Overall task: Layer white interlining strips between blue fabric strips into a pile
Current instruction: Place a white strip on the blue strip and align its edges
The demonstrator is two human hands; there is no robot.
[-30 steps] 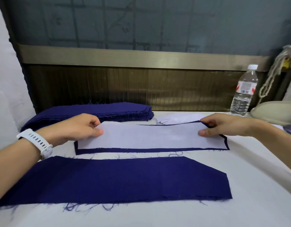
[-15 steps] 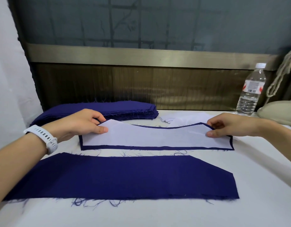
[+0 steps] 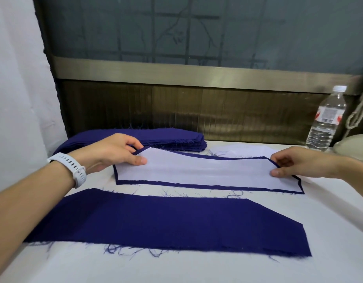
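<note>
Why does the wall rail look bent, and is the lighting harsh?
Head view: the wide-angle lens bows the brass rail; light is soft, with a faint shadow beneath the right hand; the white interlining strip is sharp, without glare.

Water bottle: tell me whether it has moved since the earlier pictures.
No. The water bottle stands in the same spot before the brown wall panel, its cap at the brass rail's lower edge; only the camera shifted.

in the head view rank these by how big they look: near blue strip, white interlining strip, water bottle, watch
1. near blue fabric strip, though it lies closest to the camera, so its lead is unsure
2. white interlining strip
3. water bottle
4. white watch
</note>
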